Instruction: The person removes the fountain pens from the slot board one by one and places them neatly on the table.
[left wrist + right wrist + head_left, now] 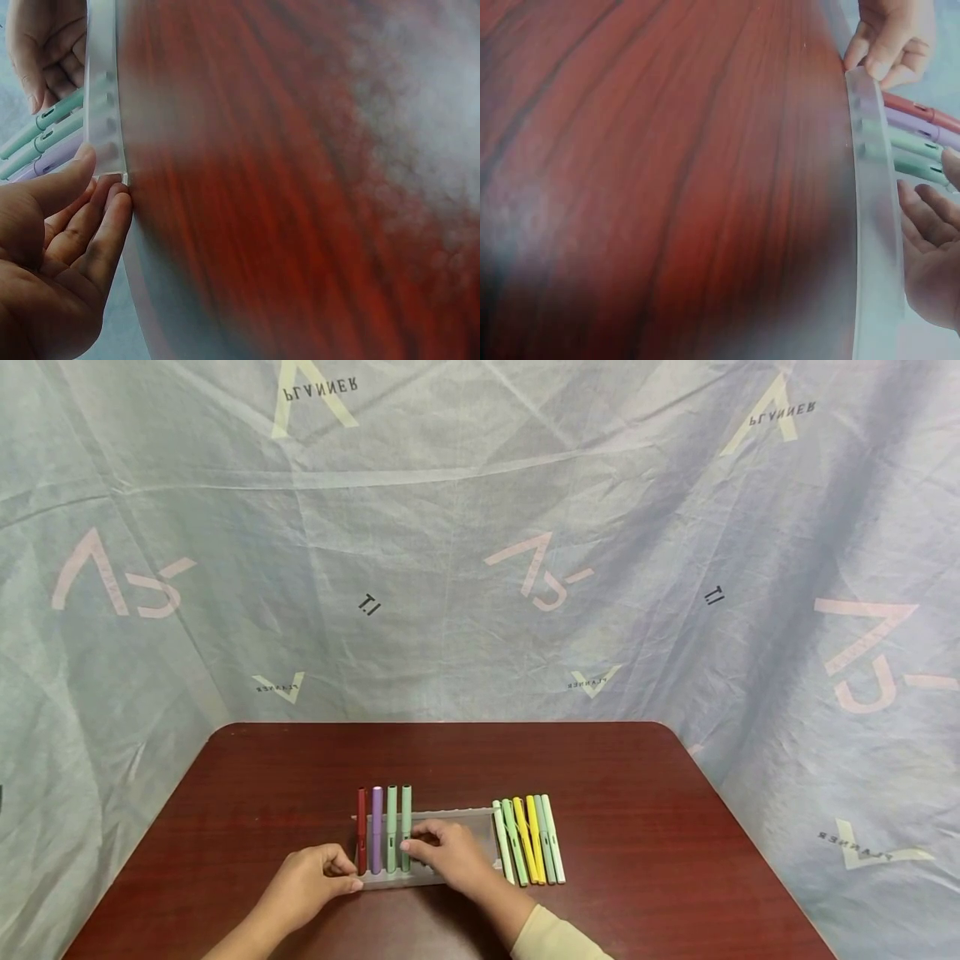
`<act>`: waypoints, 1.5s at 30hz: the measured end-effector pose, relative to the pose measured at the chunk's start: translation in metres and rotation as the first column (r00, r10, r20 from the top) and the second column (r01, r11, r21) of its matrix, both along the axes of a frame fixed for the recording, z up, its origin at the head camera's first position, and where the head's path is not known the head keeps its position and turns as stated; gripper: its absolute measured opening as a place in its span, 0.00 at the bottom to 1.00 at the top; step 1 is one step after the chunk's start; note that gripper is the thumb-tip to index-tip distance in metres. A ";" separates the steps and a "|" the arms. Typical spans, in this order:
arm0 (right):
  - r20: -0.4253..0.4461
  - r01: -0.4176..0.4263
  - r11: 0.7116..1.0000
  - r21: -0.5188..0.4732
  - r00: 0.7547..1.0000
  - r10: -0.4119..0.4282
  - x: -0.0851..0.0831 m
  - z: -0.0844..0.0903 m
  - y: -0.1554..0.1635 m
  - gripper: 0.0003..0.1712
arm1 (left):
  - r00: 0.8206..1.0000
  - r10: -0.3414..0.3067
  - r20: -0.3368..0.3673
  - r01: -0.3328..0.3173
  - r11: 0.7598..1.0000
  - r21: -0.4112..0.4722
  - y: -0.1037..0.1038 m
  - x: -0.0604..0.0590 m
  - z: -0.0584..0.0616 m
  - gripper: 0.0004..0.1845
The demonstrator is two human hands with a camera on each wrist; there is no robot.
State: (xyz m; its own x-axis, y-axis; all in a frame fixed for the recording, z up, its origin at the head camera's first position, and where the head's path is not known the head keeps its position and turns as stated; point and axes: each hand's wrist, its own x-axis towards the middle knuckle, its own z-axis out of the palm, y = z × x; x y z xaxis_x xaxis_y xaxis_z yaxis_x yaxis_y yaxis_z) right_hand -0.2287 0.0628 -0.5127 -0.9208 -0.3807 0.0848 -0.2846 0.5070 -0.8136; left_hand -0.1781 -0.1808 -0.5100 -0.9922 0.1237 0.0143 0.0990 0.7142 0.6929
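A clear plastic pen holder (480, 820) stands on the table, with a red pen (362, 831), a purple pen (377, 831) and two mint-green pens (392, 827) side by side in its left part. My left hand (303, 881) pinches the holder's near left corner between thumb and fingers; the left wrist view shows this grip on the clear edge (105, 127). My right hand (457, 856) holds the rightmost mint-green pen (407, 814) low down, its thumb against the barrel. In the right wrist view, the right hand (934, 259) is partly cut off by the frame.
Several loose pens lie in a row at the holder's right end, among them a yellow pen (534, 827) and a pale green pen (553, 839). The dark red wooden table (645, 827) extends around them, with a grey printed cloth (450, 527) behind and at both sides.
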 end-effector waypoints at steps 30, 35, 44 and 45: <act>0.188 -0.033 0.899 -0.436 0.974 0.126 0.006 0.013 -0.004 0.10 | 1.000 0.008 0.008 -0.009 1.000 0.016 0.001 -0.001 0.001 0.10; 0.245 -0.047 0.844 -0.534 0.947 0.207 0.006 0.008 -0.002 0.12 | 1.000 0.015 0.021 -0.016 1.000 0.010 0.000 -0.001 0.003 0.10; 0.266 -0.033 0.866 -0.500 0.945 0.189 0.005 0.004 0.008 0.10 | 1.000 0.010 0.001 -0.010 1.000 0.005 0.000 -0.001 0.001 0.10; 0.268 -0.032 0.863 -0.505 0.944 0.192 0.005 0.004 0.009 0.11 | 1.000 0.011 -0.004 -0.011 1.000 0.005 0.000 -0.001 0.001 0.11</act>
